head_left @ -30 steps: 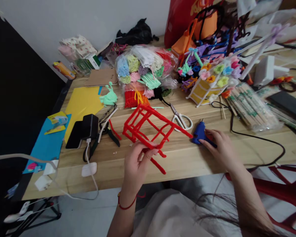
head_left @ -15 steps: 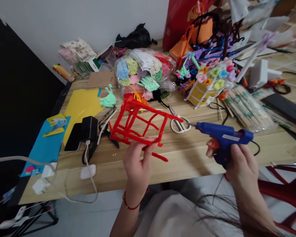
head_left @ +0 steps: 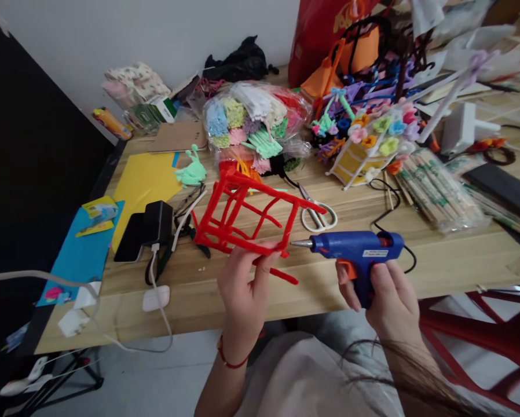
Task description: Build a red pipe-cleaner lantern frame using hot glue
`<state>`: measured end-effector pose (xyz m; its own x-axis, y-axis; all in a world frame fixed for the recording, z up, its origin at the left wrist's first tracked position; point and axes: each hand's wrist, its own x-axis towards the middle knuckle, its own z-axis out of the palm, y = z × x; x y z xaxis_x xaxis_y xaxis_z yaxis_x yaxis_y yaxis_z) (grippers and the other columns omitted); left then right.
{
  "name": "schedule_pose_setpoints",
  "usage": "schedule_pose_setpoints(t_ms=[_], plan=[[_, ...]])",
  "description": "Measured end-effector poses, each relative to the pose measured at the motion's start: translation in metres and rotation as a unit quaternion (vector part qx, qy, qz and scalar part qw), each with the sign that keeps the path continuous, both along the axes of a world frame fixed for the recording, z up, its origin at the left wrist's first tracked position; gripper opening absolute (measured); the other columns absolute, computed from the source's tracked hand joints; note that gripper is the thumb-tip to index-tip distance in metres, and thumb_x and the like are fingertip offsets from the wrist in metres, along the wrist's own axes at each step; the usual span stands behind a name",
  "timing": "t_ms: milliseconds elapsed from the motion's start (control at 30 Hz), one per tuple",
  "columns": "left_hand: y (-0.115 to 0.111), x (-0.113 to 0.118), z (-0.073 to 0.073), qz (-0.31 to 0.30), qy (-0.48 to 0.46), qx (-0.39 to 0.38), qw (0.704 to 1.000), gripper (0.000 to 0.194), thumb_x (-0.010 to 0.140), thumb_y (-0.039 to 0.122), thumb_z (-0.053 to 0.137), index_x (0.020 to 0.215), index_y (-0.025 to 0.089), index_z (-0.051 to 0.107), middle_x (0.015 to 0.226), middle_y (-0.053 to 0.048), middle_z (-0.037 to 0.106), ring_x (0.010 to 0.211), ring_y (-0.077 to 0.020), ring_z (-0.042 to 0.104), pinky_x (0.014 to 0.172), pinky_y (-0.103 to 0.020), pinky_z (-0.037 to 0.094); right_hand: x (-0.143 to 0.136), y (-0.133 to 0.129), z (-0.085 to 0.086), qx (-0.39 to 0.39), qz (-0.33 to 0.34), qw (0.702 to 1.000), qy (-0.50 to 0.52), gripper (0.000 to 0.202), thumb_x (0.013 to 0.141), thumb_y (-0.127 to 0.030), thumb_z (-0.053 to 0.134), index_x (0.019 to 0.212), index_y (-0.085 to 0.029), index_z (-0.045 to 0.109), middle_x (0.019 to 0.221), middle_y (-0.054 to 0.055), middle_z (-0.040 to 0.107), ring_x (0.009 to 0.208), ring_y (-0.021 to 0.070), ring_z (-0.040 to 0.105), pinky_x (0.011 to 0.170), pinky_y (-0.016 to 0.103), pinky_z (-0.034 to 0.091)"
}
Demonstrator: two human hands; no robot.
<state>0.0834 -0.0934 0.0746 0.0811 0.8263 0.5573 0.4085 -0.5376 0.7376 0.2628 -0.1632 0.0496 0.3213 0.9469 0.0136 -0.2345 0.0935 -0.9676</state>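
Observation:
A box-shaped frame of red pipe cleaners (head_left: pixel 225 233) is pinched by its lower edge in my left hand (head_left: pixel 245 281), held above the table. One red stem juts out at its upper right and another hangs below. My right hand (head_left: pixel 388 295) wraps round the handle of a blue hot glue gun (head_left: pixel 355 249), with fingers near its orange trigger. The gun's metal nozzle points left and ends close to the lower right corner of the red frame; I cannot tell if they touch. White-handled scissors (head_left: pixel 318 217) lie on the table behind.
Bundled pipe cleaners in a plastic bag (head_left: pixel 255 124) lie at the back. To the right are a yellow-and-white flower basket (head_left: pixel 358 159) and packed wooden sticks (head_left: pixel 438 191). A phone (head_left: pixel 132 237), a black charger (head_left: pixel 158 223) and a white cable (head_left: pixel 167 315) occupy the left.
My right hand has brought the glue gun left and turned it more level, so its nozzle is now by the red frame's corner. My left hand and the frame have hardly moved.

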Motion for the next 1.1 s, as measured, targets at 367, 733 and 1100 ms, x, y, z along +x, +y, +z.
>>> schedule_pose_setpoints(t_ms=[367, 733, 1100], plan=[[-0.003, 0.001, -0.001, 0.009, -0.001, 0.000, 1.000, 0.015, 0.085, 0.013, 0.063, 0.096, 0.022, 0.067, 0.089, -0.001, 0.071, 0.083, -0.0123, 0.066, 0.074, -0.023, 0.054, -0.003, 0.000, 0.003, -0.020, -0.015, 1.000, -0.012, 0.026, 0.093, -0.046, 0.046, 0.088, -0.021, 0.054, 0.074, 0.000, 0.061, 0.037, 0.0066, 0.039, 0.036, 0.024, 0.033], [-0.004, 0.003, 0.000, 0.006, -0.010, 0.002, 1.000, 0.017, 0.084, 0.011, 0.064, 0.097, 0.023, 0.067, 0.089, 0.000, 0.072, 0.083, -0.0111, 0.066, 0.074, -0.022, 0.053, -0.002, 0.001, 0.001, 0.003, -0.013, 1.000, 0.011, 0.022, 0.095, -0.040, 0.047, 0.087, -0.020, 0.053, 0.070, -0.001, 0.061, 0.036, 0.0063, 0.043, 0.037, 0.023, 0.034], [-0.002, 0.004, -0.005, 0.019, -0.002, -0.014, 1.000, 0.012, 0.085, 0.017, 0.063, 0.094, 0.023, 0.068, 0.089, -0.001, 0.072, 0.083, -0.0131, 0.067, 0.077, -0.026, 0.054, 0.005, -0.008, -0.010, 0.029, -0.009, 0.992, -0.122, 0.018, 0.094, -0.038, 0.048, 0.103, -0.024, 0.052, 0.087, 0.006, 0.068, 0.047, 0.0131, 0.053, 0.042, 0.029, 0.043]])
